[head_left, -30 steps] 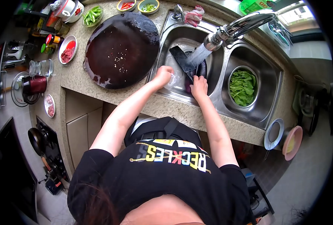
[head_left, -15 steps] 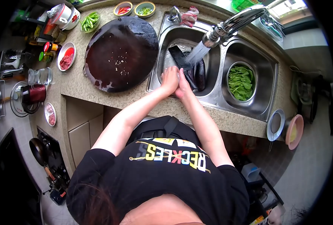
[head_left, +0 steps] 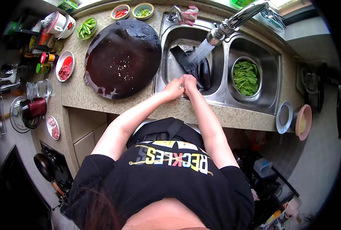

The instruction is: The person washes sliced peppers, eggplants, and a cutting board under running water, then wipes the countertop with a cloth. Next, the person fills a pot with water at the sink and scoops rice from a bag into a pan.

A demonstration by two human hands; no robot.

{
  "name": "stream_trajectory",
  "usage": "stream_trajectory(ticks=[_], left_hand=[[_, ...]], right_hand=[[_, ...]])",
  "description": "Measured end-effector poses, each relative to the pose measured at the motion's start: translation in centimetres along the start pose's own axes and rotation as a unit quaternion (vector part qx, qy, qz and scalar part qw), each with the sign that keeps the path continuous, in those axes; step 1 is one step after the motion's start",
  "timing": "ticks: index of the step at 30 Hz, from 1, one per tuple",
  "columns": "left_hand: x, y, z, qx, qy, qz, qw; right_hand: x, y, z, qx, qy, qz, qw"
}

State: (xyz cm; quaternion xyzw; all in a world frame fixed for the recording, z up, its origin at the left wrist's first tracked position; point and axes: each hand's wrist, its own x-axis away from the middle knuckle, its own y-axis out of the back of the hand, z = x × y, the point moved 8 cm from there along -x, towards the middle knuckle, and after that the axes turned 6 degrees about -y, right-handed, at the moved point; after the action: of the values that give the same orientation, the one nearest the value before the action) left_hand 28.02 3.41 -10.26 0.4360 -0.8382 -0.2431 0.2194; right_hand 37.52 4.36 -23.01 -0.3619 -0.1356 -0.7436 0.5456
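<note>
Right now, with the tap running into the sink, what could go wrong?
The water hits a dark flat thing and may splash. It looks like a blade, though I can't be sure; if so, the nearby left hand or right hand might get nicked. The round board looks wet, so anything set on it could slip.

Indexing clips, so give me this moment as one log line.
left hand touching right hand by left basin; tap running; eggplant in left basin; greens in right basin

Kitchen | double sink [head_left: 270, 85] | running tap [head_left: 232, 23] | chopping board [head_left: 122, 57] | dim left: probably hob [head_left: 59, 154]
</note>
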Motion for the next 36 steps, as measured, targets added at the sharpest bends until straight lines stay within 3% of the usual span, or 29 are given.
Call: stream_trajectory(ticks=[3,5,8,12,15,19,23,25,27,29,33,35,36], left_hand=[[0.2,-0.4,0.8,-0.017,0.0,0.001,1.0],[0.5,-0.1,0.5,-0.021,-0.018,-0.016,0.999],[0.8,0.1,0.1,-0.034,-0.033,-0.039,0.998],[0.9,0.8,0.1,-0.01,-0.048,-0.074,0.996],[0.9,1.0,0.3,0.003,-0.065,-0.093,0.993],[1.1,1.2,0.0,-0.01,-0.062,-0.091,0.994],[1.5,1.3,-0.6,-0.025,-0.08,-0.091,0.992],[1.5,1.7,-1.3,-0.029,-0.095,-0.091,0.991],[1.4,1.3,-1.3,-0.013,-0.078,-0.033,0.996],[0.9,1.9,-1.3,0.003,-0.085,-0.019,0.996],[-2.0,3.7,-0.5,0.009,-0.049,-0.108,0.993],[-5.7,3.7,-0.1,0.152,-0.033,-0.151,0.976],[-7.5,3.7,-0.2,0.285,0.046,-0.146,0.946]], right_hand=[[0.2,0.2,-0.1,0.091,0.001,-0.042,0.995],[-0.3,0.6,-0.2,0.275,0.02,-0.101,0.956],[0.9,0.2,1.2,0.327,0.029,-0.112,0.938],[1.1,-0.2,1.8,0.359,0.077,-0.126,0.922],[2.2,-0.7,2.4,0.347,0.011,-0.084,0.934],[1.2,-0.5,1.9,0.335,0.038,-0.088,0.937],[1.8,-0.5,2.3,0.363,0.058,-0.113,0.923],[3.4,-1.0,4.0,0.434,0.118,-0.117,0.885],[3.1,-0.5,3.5,0.357,0.141,-0.108,0.917],[2.5,-0.3,2.5,0.205,0.065,-0.017,0.976],[6.9,0.4,5.1,0.072,0.059,-0.032,0.995],[7.5,1.4,5.6,-0.014,0.087,-0.04,0.995],[7.9,1.7,5.6,-0.041,0.085,-0.025,0.995]])
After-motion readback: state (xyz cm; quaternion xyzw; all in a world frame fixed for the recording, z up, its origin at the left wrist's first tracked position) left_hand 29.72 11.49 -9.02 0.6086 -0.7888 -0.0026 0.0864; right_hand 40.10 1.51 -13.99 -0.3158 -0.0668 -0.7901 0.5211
